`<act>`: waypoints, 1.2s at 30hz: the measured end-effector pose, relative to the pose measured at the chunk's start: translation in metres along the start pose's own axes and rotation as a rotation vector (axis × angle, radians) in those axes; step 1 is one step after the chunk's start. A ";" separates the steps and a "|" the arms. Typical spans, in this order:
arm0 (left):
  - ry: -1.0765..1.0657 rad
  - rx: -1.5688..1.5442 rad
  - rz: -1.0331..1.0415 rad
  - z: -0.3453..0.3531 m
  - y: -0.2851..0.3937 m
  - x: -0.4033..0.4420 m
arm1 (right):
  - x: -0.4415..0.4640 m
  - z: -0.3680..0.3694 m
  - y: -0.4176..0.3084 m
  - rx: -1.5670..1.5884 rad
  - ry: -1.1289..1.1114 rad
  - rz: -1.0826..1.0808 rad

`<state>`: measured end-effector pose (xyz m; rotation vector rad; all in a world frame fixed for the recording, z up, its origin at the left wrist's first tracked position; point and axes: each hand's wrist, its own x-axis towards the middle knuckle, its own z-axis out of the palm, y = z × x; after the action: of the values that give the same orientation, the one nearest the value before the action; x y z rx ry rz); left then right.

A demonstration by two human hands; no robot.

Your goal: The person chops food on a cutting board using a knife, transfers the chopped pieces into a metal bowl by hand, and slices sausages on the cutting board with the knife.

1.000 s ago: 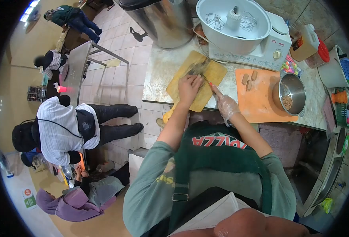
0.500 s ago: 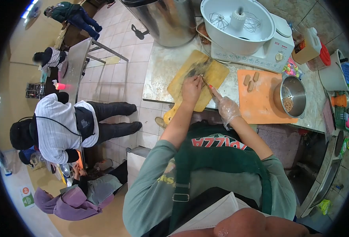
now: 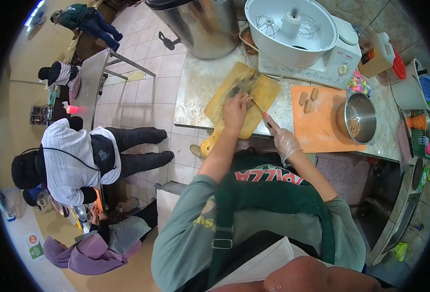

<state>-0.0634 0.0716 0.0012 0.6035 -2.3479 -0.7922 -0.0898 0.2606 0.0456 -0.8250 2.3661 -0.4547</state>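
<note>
My bare left hand point(image 3: 235, 112) rests on the yellow cutting board point(image 3: 267, 93), fingers pinched together around something small and pale that I cannot make out. In my gloved right hand point(image 3: 284, 139) is a knife point(image 3: 257, 106) with a reddish-orange part on its handle. Its blade points up and left, and the tip reaches close to my left fingertips. Dark stains mark the middle of the board. To the right, an orange cutting mat point(image 3: 312, 127) carries several short brown shaped pieces point(image 3: 307, 106) and a steel bowl point(image 3: 342, 121) with crumbly light-brown filling inside.
A white stand mixer point(image 3: 317, 58) and a large steel urn point(image 3: 202, 34) stand along the back of the counter. Bottles and a plastic jug point(image 3: 377, 56) are at the far right. Several people work at the left, one in a white shirt point(image 3: 71, 158).
My right hand has drawn the knife back a little, toward the right and my body. The left hand stays at nearly the same spot on the board.
</note>
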 end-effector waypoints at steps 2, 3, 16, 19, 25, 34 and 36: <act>0.006 -0.005 0.067 0.000 -0.004 0.001 | -0.001 -0.006 -0.003 0.049 0.023 -0.011; 0.012 -0.007 0.133 -0.001 -0.004 0.001 | 0.000 -0.012 -0.009 0.067 0.026 -0.011; -0.066 0.048 0.105 -0.002 -0.005 0.005 | 0.024 0.002 -0.014 -0.032 0.018 -0.061; -0.036 0.037 0.125 -0.003 -0.003 0.004 | 0.005 0.007 -0.002 -0.087 -0.017 -0.023; -0.037 0.098 0.198 -0.001 -0.009 0.002 | 0.002 -0.012 -0.013 0.092 0.004 -0.032; -0.032 0.114 0.297 -0.003 -0.012 -0.009 | 0.039 0.004 -0.016 0.026 0.063 -0.133; 0.006 0.104 0.321 -0.005 -0.008 -0.009 | 0.032 0.000 -0.018 0.032 0.037 -0.113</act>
<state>-0.0521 0.0689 -0.0046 0.2587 -2.4087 -0.5244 -0.1021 0.2266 0.0407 -0.9468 2.3478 -0.5567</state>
